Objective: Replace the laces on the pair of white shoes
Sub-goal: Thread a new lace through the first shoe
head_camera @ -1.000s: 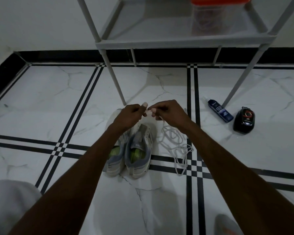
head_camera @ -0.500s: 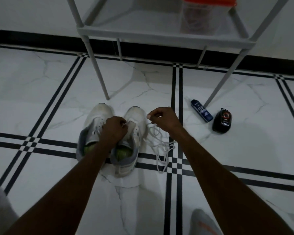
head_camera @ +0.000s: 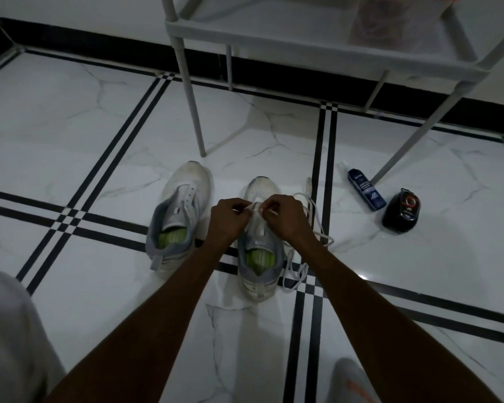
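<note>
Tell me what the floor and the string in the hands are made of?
The floor looks like polished marble or marble-look tile: glossy white with grey veins, black inlaid stripes and a light glare. The lace looks like flat woven fabric, matte white: it droops and loops limply beside the shoe.

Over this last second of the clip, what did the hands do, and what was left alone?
Both hands came down from in front of the person onto the right shoe. The left hand and right hand now pinch the white lace over its front eyelets; a second ago they held it up in the air. The left shoe, blue bottle and black case lie untouched.
</note>
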`<state>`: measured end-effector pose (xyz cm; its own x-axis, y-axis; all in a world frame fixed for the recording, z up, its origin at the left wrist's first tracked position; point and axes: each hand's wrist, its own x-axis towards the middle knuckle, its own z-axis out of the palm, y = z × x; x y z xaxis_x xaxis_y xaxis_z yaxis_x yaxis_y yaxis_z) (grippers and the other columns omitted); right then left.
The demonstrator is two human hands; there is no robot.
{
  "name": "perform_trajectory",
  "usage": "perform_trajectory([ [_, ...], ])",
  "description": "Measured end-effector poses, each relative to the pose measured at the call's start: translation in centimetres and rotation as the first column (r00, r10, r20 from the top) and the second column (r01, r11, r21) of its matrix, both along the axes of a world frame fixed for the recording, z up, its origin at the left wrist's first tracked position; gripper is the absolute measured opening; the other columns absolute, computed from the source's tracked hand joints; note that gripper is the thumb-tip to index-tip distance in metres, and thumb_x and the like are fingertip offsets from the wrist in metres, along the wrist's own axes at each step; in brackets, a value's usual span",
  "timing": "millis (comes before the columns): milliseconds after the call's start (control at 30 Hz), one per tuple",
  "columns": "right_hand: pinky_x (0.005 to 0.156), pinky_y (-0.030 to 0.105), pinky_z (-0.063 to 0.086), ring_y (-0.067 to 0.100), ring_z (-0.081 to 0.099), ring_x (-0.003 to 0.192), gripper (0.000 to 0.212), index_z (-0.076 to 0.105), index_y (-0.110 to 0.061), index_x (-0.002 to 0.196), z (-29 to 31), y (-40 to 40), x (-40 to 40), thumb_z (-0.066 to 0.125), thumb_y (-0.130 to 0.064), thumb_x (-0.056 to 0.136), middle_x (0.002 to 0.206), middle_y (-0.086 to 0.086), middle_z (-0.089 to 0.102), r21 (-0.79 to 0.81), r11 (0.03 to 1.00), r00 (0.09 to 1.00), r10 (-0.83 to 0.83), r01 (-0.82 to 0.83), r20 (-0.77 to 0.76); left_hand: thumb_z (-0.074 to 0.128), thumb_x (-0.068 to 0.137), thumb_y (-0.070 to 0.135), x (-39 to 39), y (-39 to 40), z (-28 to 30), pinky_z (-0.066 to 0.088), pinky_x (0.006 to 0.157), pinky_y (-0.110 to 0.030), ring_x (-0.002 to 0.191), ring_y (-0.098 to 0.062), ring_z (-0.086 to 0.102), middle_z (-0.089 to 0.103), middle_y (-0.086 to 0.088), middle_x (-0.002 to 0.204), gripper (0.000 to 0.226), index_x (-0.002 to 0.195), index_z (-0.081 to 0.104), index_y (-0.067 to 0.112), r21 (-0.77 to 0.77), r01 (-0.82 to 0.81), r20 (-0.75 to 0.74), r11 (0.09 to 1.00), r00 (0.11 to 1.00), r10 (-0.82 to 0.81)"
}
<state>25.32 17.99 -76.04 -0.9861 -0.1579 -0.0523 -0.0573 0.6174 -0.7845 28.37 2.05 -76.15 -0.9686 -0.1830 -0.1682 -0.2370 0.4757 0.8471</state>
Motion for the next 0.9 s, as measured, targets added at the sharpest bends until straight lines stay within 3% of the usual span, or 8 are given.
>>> perform_trajectory([
  [100, 0.078, 0.016, 0.048, 0.013, 0.067, 0.08, 0.008, 0.076, -0.01, 0.082, -0.2, -0.1, -0.2, 0.07, -0.011, 0.085, 0.086, 0.005, 0.076, -0.02, 0.998, 0.998, -0.062, 0.062, -0.004, 0.072, 0.093, 0.027, -0.1, 0.2, -0.1, 0.054, 0.084, -0.024, 0.09, -0.014, 0.072, 0.078, -0.003, 0.098, 0.02, 0.105, 0.08, 0.014, 0.012, -0.01, 0.001, 1.0, 1.0, 0.01],
  [233, 0.07, 0.007, 0.041, 0.007, 0.061, 0.076, 0.009, 0.076, -0.006, 0.084, -0.4, 0.0, -0.2, 0.068, -0.011, 0.086, 0.087, 0.007, 0.075, -0.003, 0.996, 0.996, -0.092, 0.092, 0.006, 0.072, 0.093, 0.031, -0.2, 0.4, -0.3, 0.056, 0.085, -0.027, 0.09, -0.013, 0.072, 0.078, -0.002, 0.097, 0.022, 0.106, 0.08, 0.015, 0.014, 0.001, 0.016, 1.0, 1.0, -0.001],
  [300, 0.069, 0.007, 0.042, 0.008, 0.06, 0.075, 0.009, 0.075, -0.005, 0.084, -0.5, 0.0, -0.2, 0.069, -0.011, 0.086, 0.087, 0.009, 0.075, 0.014, 0.997, 0.997, -0.078, 0.078, 0.004, 0.071, 0.094, 0.031, -0.3, 0.4, -0.4, 0.055, 0.08, -0.021, 0.086, -0.011, 0.071, 0.078, -0.001, 0.097, 0.022, 0.106, 0.08, 0.015, 0.018, 0.002, 0.015, 1.0, 1.0, -0.003],
  [400, 0.081, 0.03, 0.055, 0.015, 0.066, 0.078, 0.009, 0.075, -0.007, 0.082, -0.9, -0.1, -0.4, 0.069, -0.012, 0.085, 0.086, 0.009, 0.075, 0.038, 0.999, 0.999, -0.031, 0.031, -0.006, 0.071, 0.094, 0.029, -0.4, 0.5, -0.5, 0.048, 0.069, -0.007, 0.077, -0.002, 0.067, 0.076, 0.0, 0.095, 0.02, 0.105, 0.079, 0.014, 0.028, -0.003, 0.021, 1.0, 1.0, 0.002],
  [500, 0.084, 0.042, 0.055, 0.023, 0.066, 0.085, 0.01, 0.074, -0.007, 0.084, -1.3, -0.2, -0.3, 0.068, -0.014, 0.085, 0.09, 0.011, 0.071, 0.083, 0.997, 0.999, 0.004, 0.0, -0.043, 0.069, 0.095, 0.026, -0.4, 0.5, -0.6, 0.047, 0.067, -0.005, 0.075, 0.001, 0.065, 0.076, -0.001, 0.095, 0.018, 0.106, 0.079, 0.014, 0.022, 0.005, 0.002, 1.0, 1.0, -0.005],
  [600, 0.083, 0.04, 0.053, 0.023, 0.063, 0.088, 0.011, 0.073, -0.007, 0.088, -1.7, -0.2, -0.1, 0.066, -0.016, 0.086, 0.093, 0.011, 0.066, 0.111, 0.994, 0.997, 0.023, -0.015, -0.07, 0.068, 0.096, 0.023, -0.5, 0.5, -0.8, 0.048, 0.067, -0.006, 0.075, -0.005, 0.066, 0.076, -0.002, 0.095, 0.018, 0.107, 0.078, 0.013, -0.018, 0.03, -0.014, 0.999, 0.999, -0.03],
  [733, 0.079, 0.039, 0.054, 0.02, 0.064, 0.085, 0.013, 0.073, -0.008, 0.087, -1.6, -0.5, 0.2, 0.068, -0.02, 0.085, 0.091, 0.009, 0.067, 0.108, 0.994, 0.996, 0.009, 0.001, -0.093, 0.068, 0.095, 0.02, -0.6, 0.5, -0.8, 0.043, 0.062, -0.001, 0.07, 0.005, 0.061, 0.074, 0.0, 0.092, 0.018, 0.107, 0.079, 0.012, -0.056, 0.05, -0.036, 0.997, 0.998, -0.052],
  [900, 0.073, 0.039, 0.056, 0.017, 0.067, 0.076, 0.015, 0.074, -0.009, 0.077, -1.3, -0.8, 0.6, 0.072, -0.022, 0.084, 0.08, 0.005, 0.07, 0.023, 0.999, 0.994, -0.028, 0.031, -0.104, 0.069, 0.095, 0.028, -0.5, 0.5, -0.7, 0.047, 0.067, -0.004, 0.074, 0.003, 0.065, 0.077, 0.001, 0.092, 0.018, 0.104, 0.079, 0.017, -0.015, 0.029, -0.014, 0.999, 0.999, -0.03],
])
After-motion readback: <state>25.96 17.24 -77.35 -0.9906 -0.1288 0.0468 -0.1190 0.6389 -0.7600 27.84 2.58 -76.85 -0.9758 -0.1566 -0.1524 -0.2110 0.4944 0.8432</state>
